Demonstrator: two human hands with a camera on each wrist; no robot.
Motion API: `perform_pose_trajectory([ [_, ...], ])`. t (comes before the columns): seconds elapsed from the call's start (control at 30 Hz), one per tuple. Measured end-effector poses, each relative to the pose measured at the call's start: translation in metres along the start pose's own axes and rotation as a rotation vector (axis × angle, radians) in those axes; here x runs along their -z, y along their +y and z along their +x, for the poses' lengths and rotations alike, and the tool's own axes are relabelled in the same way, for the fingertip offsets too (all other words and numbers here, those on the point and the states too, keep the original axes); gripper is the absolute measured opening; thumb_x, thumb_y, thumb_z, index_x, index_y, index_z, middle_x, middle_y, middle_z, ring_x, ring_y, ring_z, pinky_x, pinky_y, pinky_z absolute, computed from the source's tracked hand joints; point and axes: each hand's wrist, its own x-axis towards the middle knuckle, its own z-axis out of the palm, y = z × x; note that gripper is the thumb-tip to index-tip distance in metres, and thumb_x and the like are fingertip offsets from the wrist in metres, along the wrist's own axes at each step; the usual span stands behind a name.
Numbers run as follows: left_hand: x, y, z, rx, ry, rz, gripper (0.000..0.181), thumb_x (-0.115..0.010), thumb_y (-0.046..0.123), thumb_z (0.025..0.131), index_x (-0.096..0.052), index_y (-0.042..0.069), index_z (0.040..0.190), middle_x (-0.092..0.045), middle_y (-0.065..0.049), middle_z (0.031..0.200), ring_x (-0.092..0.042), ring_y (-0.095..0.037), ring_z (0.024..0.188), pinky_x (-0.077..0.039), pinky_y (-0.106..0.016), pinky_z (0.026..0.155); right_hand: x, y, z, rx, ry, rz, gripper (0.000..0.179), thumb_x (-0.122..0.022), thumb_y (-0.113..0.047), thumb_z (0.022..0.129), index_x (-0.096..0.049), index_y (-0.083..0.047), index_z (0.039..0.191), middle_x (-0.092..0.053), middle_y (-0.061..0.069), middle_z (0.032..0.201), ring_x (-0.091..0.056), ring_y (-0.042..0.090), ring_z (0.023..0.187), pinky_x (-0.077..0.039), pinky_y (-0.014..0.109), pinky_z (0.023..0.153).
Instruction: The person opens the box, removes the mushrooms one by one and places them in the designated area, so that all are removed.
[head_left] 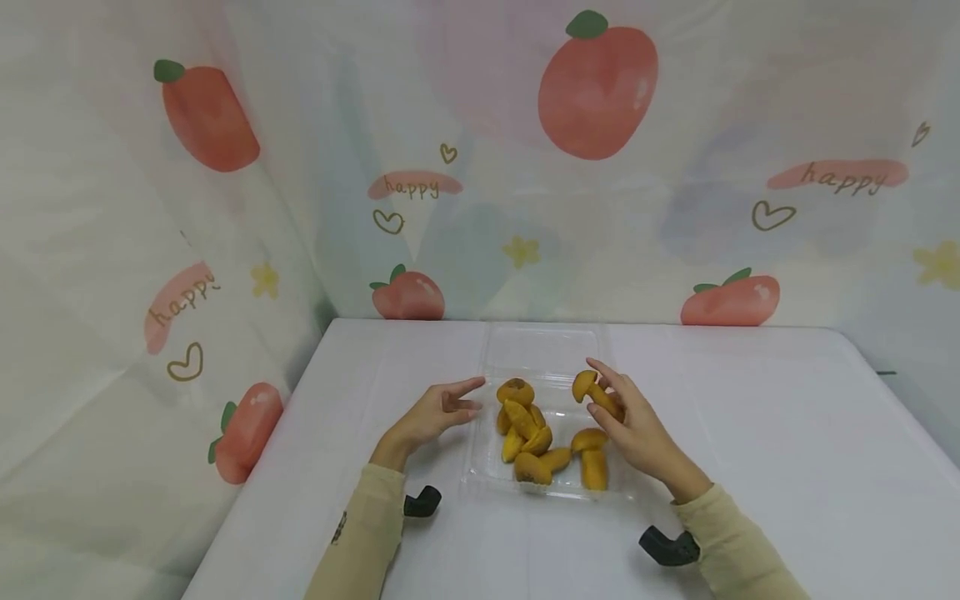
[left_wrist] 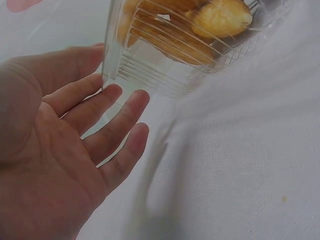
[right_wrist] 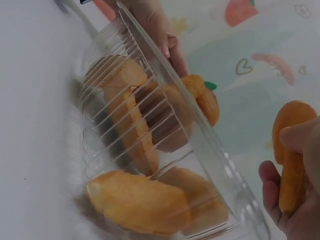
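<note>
My right hand holds a yellow-brown mushroom by its stem above the right side of a clear plastic box. In the right wrist view, thumb and fingers close round this mushroom, its cap sticking out past them. Several more mushrooms lie in the box: a pile along the left, one near the front, and another at front right. At the box's left side is my left hand, fingers loosely extended and holding nothing. Its fingertips come right up to the clear wall.
The box's hinged clear lid lies folded back toward the rear table edge. A white cloth covers the table. Behind and to the left hangs a printed curtain. A black curved piece sits by the right wrist, another by the left.
</note>
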Motion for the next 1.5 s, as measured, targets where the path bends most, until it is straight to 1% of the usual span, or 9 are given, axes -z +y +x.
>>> perform_pose_trajectory([
  [0.2,-0.001,-0.003,-0.003,0.009,0.003,0.006,0.06,-0.06,0.008,0.101,-0.037,0.006,0.156,-0.036,-0.012,0.164,-0.054,-0.036,0.137,-0.045,-0.049,0.114,0.0,0.002,0.001,0.094,0.094,0.02,0.061,-0.06,0.004,0.096,-0.04,-0.006,0.152,-0.071,0.015,0.097,-0.054,0.002,0.08,-0.046,0.018,0.071],
  [0.33,-0.001,-0.003,-0.004,-0.002,0.004,-0.002,0.061,-0.061,0.01,0.101,-0.036,0.004,0.156,-0.038,-0.015,0.162,-0.056,-0.037,0.134,-0.047,-0.048,0.112,0.002,0.002,0.003,0.14,0.133,0.041,0.058,-0.056,0.009,0.096,-0.042,-0.003,0.151,-0.07,0.015,0.09,-0.054,0.004,0.074,-0.048,0.018,0.067],
  [0.53,-0.001,-0.005,-0.006,0.005,0.0,-0.015,0.062,-0.062,0.011,0.1,-0.036,0.005,0.157,-0.046,-0.018,0.157,-0.064,-0.033,0.123,-0.057,-0.029,0.094,0.009,0.001,0.004,0.146,0.138,0.118,0.053,-0.051,0.01,0.098,-0.043,0.0,0.15,-0.067,0.024,0.112,-0.059,0.0,0.087,-0.052,0.013,0.072],
  [0.63,-0.002,-0.006,-0.006,0.02,0.004,-0.038,0.063,-0.062,0.007,0.099,-0.036,0.006,0.157,-0.046,-0.017,0.157,-0.069,-0.022,0.106,-0.056,-0.021,0.081,0.014,0.001,0.003,0.126,0.152,0.142,0.052,-0.05,0.009,0.1,-0.043,0.0,0.15,-0.063,0.023,0.122,-0.059,-0.002,0.095,-0.052,0.009,0.08],
  [0.77,-0.006,-0.007,-0.006,0.04,0.008,-0.06,0.065,-0.061,0.005,0.096,-0.036,0.006,0.157,-0.046,-0.017,0.157,-0.063,-0.012,0.084,-0.054,-0.02,0.071,0.021,0.003,0.001,0.108,0.164,0.153,0.05,-0.052,0.009,0.099,-0.045,0.002,0.148,-0.059,0.021,0.126,-0.059,-0.003,0.098,-0.051,0.007,0.084],
  [1.0,-0.007,-0.004,-0.006,0.044,0.008,-0.09,0.067,-0.061,0.002,0.095,-0.036,0.006,0.157,-0.045,-0.016,0.158,-0.059,-0.01,0.074,-0.055,-0.019,0.069,0.035,0.005,0.0,0.104,0.112,0.262,0.064,-0.055,0.015,0.093,-0.036,0.001,0.153,-0.054,-0.01,0.133,-0.062,0.002,0.097,-0.055,0.011,0.081],
  [1.07,-0.006,-0.003,-0.005,0.041,0.007,-0.1,0.067,-0.06,0.001,0.095,-0.036,0.006,0.157,-0.044,-0.017,0.158,-0.058,-0.01,0.073,-0.055,-0.019,0.068,0.038,0.006,0.001,0.12,0.117,0.289,0.066,-0.055,0.016,0.093,-0.035,0.001,0.154,-0.054,-0.012,0.135,-0.063,0.002,0.097,-0.055,0.011,0.081],
  [1.3,-0.005,0.002,-0.004,0.051,0.002,-0.101,0.068,-0.061,0.001,0.094,-0.036,0.006,0.157,-0.043,-0.017,0.159,-0.061,-0.008,0.072,-0.059,-0.019,0.071,0.05,0.011,0.002,0.114,0.177,0.238,0.065,-0.056,0.018,0.092,-0.037,0.004,0.152,-0.053,-0.011,0.132,-0.064,-0.001,0.096,-0.054,0.009,0.08],
  [1.5,-0.003,0.002,-0.001,0.04,0.004,-0.078,0.068,-0.063,0.002,0.094,-0.036,0.005,0.156,-0.044,-0.016,0.159,-0.062,-0.008,0.071,-0.06,-0.021,0.071,0.061,0.016,0.002,0.079,0.163,0.144,0.069,-0.059,0.015,0.091,-0.034,0.002,0.154,-0.05,-0.01,0.133,-0.061,-0.006,0.1,-0.052,0.006,0.083],
])
